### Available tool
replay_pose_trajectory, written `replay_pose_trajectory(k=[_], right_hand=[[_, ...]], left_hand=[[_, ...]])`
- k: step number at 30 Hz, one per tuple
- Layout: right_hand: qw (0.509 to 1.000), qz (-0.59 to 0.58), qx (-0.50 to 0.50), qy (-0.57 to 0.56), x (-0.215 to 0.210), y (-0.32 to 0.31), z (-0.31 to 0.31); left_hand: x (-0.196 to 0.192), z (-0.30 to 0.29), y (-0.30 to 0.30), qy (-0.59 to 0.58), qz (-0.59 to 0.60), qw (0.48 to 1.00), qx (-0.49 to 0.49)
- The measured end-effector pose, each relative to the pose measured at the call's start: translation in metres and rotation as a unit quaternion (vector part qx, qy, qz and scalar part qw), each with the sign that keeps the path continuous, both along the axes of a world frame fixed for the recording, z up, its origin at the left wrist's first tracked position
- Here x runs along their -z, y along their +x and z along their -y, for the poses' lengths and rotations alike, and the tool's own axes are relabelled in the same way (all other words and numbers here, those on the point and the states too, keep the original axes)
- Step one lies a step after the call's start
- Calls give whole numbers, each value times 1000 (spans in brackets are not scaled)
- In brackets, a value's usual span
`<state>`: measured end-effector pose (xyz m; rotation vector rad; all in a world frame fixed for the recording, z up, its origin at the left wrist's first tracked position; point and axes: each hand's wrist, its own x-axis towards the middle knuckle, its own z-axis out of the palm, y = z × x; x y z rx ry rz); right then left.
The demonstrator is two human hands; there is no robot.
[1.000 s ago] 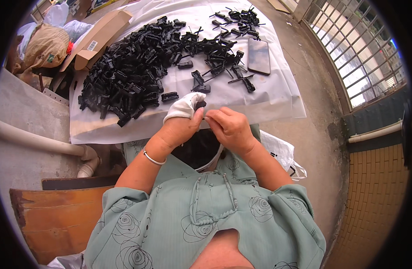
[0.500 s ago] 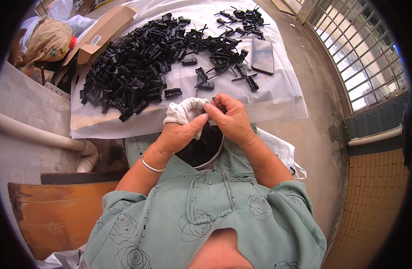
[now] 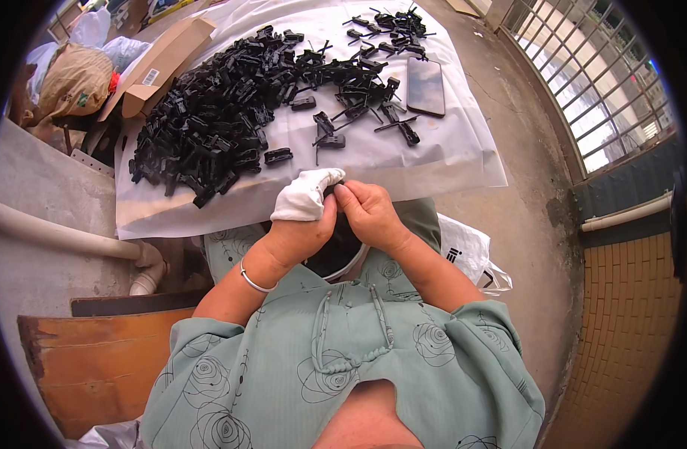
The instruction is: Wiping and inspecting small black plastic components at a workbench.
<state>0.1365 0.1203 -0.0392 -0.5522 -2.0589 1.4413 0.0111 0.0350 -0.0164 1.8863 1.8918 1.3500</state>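
Observation:
My left hand (image 3: pixel 304 236) has a white cloth covering (image 3: pixel 304 198) over its fingers, with the bare thumb along the near side. Close against it, my right hand (image 3: pixel 370 215) is closed, thumb and forefinger pinched together. A small dark piece shows where the fingertips of both hands meet; its kind is too hidden to tell. The hands are just off the table's near edge, above a dark round container (image 3: pixel 336 258) with a pale rim. Beyond them lies a big heap of black plastic clip-like parts (image 3: pixel 209 120), with a single part (image 3: pixel 278 156) nearest the hands.
White sheeting (image 3: pixel 433 161) covers the table. A smaller group of black parts (image 3: pixel 396 30) lies at the far right, near a phone (image 3: pixel 426 86). An opened cardboard box (image 3: pixel 160 67) and bags (image 3: pixel 78 71) stand at the back left. A pipe (image 3: pixel 66 224) runs along the left wall.
Both hands have drawn slightly nearer to me and closer together. The white cloth, earlier an open loop, now sits rounded over the left fingers. The whole view has shifted a little.

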Motion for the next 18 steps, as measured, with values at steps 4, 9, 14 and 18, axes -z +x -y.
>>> replay_pose_trajectory(k=[4, 9, 14, 18], right_hand=[[998, -40, -5, -41, 3, 7, 2], [999, -21, 24, 41, -15, 12, -6], [998, -17, -54, -4, -16, 6, -8], [997, 3, -62, -42, -14, 3, -4]], left_hand=[[4, 3, -6, -34, 111, 992, 57], [-15, 5, -12, -158, 391, 902, 91], [-10, 6, -9, -127, 398, 906, 74], [-5, 8, -9, -98, 231, 967, 47]])
